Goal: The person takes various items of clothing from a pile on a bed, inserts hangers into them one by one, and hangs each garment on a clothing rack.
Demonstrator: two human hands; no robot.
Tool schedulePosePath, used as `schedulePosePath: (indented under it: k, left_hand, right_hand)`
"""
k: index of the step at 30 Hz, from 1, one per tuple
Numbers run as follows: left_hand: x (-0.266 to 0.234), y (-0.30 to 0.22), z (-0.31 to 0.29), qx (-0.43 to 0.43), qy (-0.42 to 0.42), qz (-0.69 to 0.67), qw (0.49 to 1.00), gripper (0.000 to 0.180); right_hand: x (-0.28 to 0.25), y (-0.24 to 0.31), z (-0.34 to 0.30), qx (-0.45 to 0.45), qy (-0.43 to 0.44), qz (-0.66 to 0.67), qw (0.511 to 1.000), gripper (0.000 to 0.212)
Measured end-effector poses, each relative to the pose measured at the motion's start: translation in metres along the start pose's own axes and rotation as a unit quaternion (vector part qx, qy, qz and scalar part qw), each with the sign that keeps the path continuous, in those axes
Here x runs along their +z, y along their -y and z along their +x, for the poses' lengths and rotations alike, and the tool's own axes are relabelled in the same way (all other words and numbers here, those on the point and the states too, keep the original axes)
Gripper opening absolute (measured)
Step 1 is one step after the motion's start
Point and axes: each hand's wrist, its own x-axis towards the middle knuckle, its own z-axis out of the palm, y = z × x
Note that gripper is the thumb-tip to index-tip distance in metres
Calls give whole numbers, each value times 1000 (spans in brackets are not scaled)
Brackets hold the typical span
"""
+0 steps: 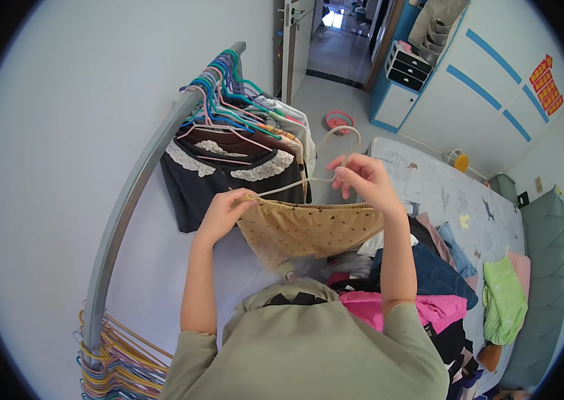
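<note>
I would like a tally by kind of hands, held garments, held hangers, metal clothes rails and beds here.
Hands, left hand and right hand: 2
Tan garment, held: 1
Whitish hanger, held: 1
Metal clothes rail: 1
Bed: 1
Total: 6

The bed [458, 200] carries heaped clothes [362, 265] across its near side, with dark blue denim [428, 272] and a pink garment [443, 307]; lime-green cloth [503, 293] lies beside its headboard [550, 267]. The metal rail [134, 167] bears hung garments [242, 180] at its far end, hangers [125, 360] nearer.
</note>
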Motion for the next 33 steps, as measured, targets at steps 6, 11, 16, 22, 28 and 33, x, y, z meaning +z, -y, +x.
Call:
schedulePosePath:
  k: [6, 11, 16, 22, 28, 33]
  left_hand:
    - [-6, 14, -6, 33, -117, -77, 990, 13]
    - [-11, -1, -8, 62, -129, -80, 987, 15]
    - [-9, -11, -5, 116, -111, -103, 982, 20]
    - [-4, -26, -4, 77, -107, 56, 990, 9]
    - [2, -26, -1, 175, -65, 242, 952, 8]
    - [22, -36, -2, 164, -12, 137, 977, 9]
  right_hand:
    - [-9, 0, -4, 16, 15, -107, 994, 20]
    - [-2, -6, -7, -28, -36, -129, 991, 21]
    - [-8, -18, -6, -21, -26, -57, 998, 20]
    - [-7, -6, -3, -28, -67, -88, 994, 20]
    - [1, -6, -13, 5, -111, -201, 973, 20]
    - [14, -10, -15, -1, -126, -280, 952, 21]
